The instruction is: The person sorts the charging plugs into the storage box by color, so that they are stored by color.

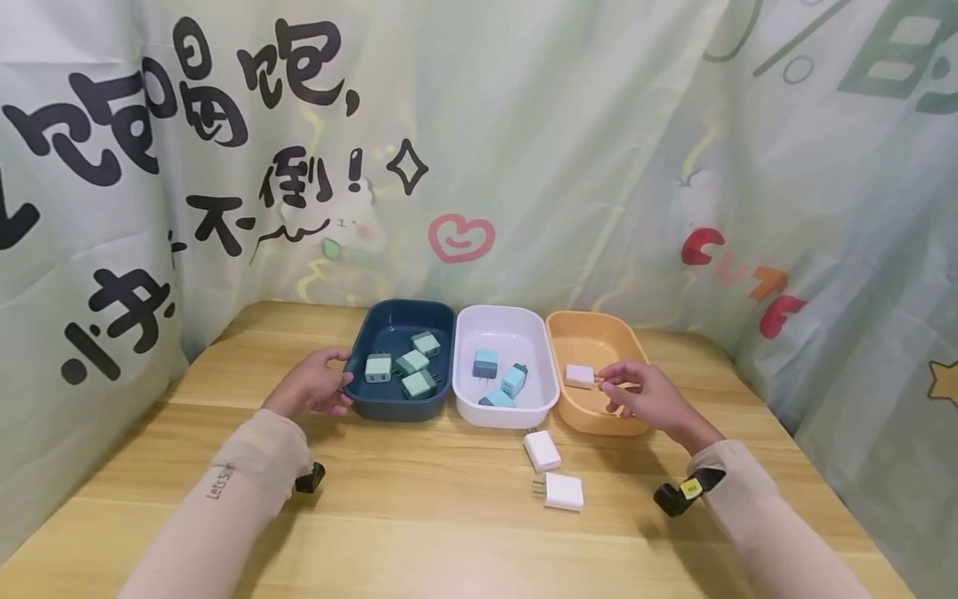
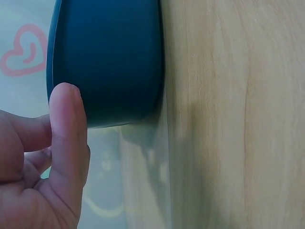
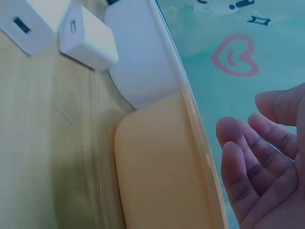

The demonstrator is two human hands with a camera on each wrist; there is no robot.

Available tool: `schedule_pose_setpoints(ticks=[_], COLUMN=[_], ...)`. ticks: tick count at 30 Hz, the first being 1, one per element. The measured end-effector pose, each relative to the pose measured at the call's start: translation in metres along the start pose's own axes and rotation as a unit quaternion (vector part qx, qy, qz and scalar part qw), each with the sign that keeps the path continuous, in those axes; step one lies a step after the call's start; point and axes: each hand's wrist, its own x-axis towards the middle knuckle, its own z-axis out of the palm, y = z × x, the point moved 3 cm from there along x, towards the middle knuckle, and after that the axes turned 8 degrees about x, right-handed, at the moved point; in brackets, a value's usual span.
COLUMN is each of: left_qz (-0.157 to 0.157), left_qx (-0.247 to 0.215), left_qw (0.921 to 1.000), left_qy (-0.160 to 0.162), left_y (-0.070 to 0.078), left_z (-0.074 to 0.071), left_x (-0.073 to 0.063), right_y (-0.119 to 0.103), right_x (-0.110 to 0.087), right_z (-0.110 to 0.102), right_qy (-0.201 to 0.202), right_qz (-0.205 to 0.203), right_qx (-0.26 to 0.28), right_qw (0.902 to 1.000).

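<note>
My left hand is at the left rim of a dark blue bin, and the left wrist view shows a fingertip on its outer wall; the hand seems to pinch the rim. My right hand hovers over the orange bin, fingers bent and spread from the thumb. The right wrist view shows nothing between its fingers. Just left of these fingertips, a white plug charger is in the orange bin, prongs towards the hand.
Several light green chargers lie in the dark blue bin. The white bin in the middle holds three blue chargers. On the wooden table before the bins lie a white charger and another white charger. A printed curtain hangs behind.
</note>
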Motion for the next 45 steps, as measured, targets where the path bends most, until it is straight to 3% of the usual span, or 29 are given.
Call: schedule_pose_setpoints(ticks=[6, 14, 21, 35, 45], left_qz=[-0.004, -0.011, -0.007, -0.011, -0.010], left_qx=[0.003, 0.010, 0.009, 0.010, 0.009], left_qw=[1.0000, 0.9999, 0.9999, 0.9999, 0.9999], left_qy=[0.006, 0.006, 0.006, 0.005, 0.006], left_y=[0.000, 0.001, 0.001, -0.004, -0.002], left_z=[0.000, 0.000, -0.001, -0.001, 0.000], left_x=[0.000, 0.000, 0.001, 0.000, 0.003], right_y=[-0.002, 0.001, 0.008, 0.020, 0.023], right_x=[-0.013, -0.025, -0.033, -0.039, -0.042], right_z=[0.010, 0.032, 0.048, 0.063, 0.068], right_qy=[-0.004, -0.069, -0.139, -0.198, -0.226], right_qz=[-0.036, -0.089, -0.068, -0.083, -0.069], right_qx=[-0.015, -0.032, -0.050, -0.116, -0.096], right_qw=[0.9993, 0.9931, 0.9868, 0.9698, 0.9668])
